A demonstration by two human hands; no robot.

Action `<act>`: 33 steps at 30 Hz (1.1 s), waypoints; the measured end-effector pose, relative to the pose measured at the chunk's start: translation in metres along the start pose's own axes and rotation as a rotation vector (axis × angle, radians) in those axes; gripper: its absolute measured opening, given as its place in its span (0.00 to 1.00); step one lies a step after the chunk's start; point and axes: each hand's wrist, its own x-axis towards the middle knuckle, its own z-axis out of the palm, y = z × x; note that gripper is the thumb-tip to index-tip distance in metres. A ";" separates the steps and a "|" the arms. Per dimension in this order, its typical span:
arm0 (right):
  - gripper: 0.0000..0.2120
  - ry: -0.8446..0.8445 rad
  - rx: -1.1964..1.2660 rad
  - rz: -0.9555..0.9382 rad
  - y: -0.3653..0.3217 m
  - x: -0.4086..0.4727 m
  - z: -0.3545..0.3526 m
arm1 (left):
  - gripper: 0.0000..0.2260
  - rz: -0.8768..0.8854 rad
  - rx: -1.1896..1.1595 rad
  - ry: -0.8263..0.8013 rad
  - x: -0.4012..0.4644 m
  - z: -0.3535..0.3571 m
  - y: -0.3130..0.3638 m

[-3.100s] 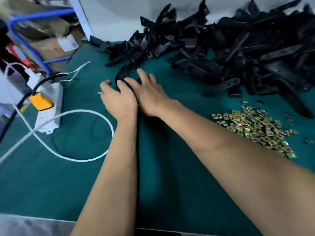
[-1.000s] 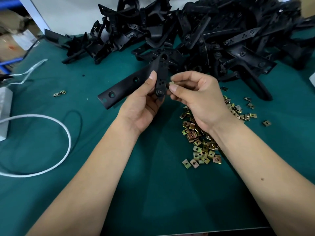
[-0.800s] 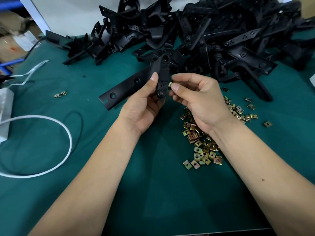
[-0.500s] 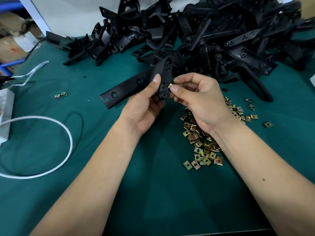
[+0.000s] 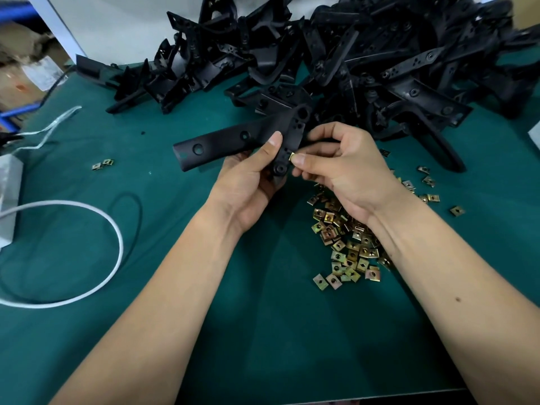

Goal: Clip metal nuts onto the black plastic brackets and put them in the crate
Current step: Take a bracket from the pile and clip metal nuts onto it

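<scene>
My left hand (image 5: 252, 182) grips a long black plastic bracket (image 5: 233, 141) above the green table, thumb laid along its narrow arm. My right hand (image 5: 344, 168) pinches a small brass-coloured metal nut (image 5: 291, 156) against the right edge of that arm. Under my right wrist lies a heap of loose metal nuts (image 5: 347, 244). A big pile of black brackets (image 5: 365, 62) fills the back of the table. No crate is in view.
A white cable (image 5: 96, 211) loops across the left of the green mat (image 5: 175, 229), with a thin black cord beside it. Two stray nuts (image 5: 103, 164) lie at the left. A white power strip (image 5: 8, 197) sits at the left edge. Cardboard boxes stand beyond the table's left corner.
Three seconds ago both hands reached into the bracket pile. Since then the left hand has lifted one bracket and the right hand has brought a nut to its edge, sliding slightly lower.
</scene>
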 end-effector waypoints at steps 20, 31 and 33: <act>0.04 -0.011 -0.124 -0.053 0.009 -0.002 0.008 | 0.24 -0.022 -0.092 0.070 -0.001 0.001 -0.001; 0.06 0.014 -0.182 -0.050 0.008 -0.002 0.008 | 0.17 0.117 -0.097 0.178 0.000 0.007 -0.012; 0.06 -0.025 -0.226 -0.065 0.004 -0.002 0.006 | 0.13 0.117 -0.087 0.161 0.002 0.004 -0.009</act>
